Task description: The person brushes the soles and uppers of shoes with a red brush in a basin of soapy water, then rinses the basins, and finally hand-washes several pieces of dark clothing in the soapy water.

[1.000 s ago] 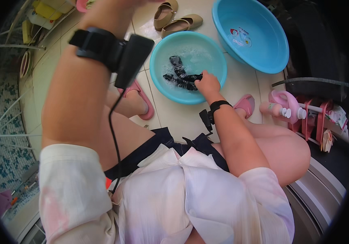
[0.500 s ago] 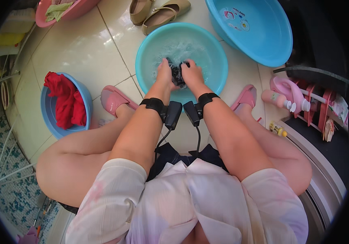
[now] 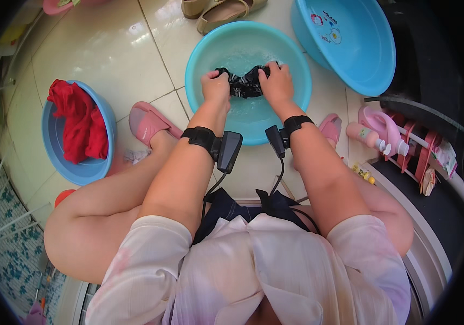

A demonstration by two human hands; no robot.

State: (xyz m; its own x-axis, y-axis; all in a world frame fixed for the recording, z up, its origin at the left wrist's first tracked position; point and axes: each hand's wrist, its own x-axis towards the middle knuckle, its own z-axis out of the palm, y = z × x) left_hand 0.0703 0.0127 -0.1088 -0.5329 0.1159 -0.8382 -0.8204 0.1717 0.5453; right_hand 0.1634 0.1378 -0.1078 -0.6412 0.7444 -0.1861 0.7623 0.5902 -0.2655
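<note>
A small black piece of cloth [image 3: 246, 85] with pale marks is stretched between my hands over the turquoise basin [image 3: 199, 57]. My left hand [image 3: 216, 86] grips its left end, fingers closed. At the other end, my right hand [image 3: 276, 84] is closed round the fabric. Water [image 3: 243, 116] with some suds lies in the basin below. Whether the cloth's lower edge touches the water I cannot tell, and its exact kind does not show.
On the left stands a blue bucket [image 3: 53, 146] with red clothing [image 3: 77, 122]. A larger blue basin [image 3: 351, 59] is at the upper right, near beige shoes [image 3: 224, 16]. Pink bottles [image 3: 364, 135] lie by a pink-and-white rack [image 3: 421, 143] at right.
My hands have moved apart, drawing the bunched black cloth out sideways between them. It now hangs wider and shows more of its surface. The view has shifted slightly.
</note>
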